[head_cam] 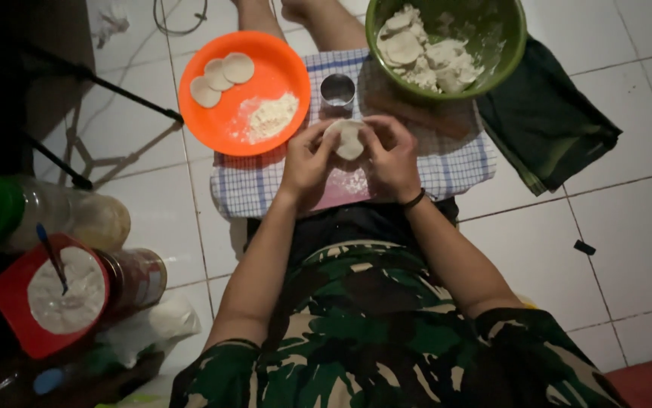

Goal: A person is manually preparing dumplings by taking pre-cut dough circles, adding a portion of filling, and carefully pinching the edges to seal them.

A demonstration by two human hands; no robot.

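Both hands meet over the middle of the blue-checked cloth [454,170]; the left hand [307,162] and right hand [394,155] pinch a round white dough disc [349,140] between closed fingertips; a small metal ring cutter [337,91] stands near the cloth's far edge; an orange plastic plate [220,125] overlaps its far left corner, a green plastic bowl [511,53] its far right.

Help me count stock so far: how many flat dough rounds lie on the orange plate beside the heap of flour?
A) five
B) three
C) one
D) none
B: three pale dough rounds lie overlapping at the upper left of the orange plate, apart from the flour heap; both hands hold another piece over the cloth.
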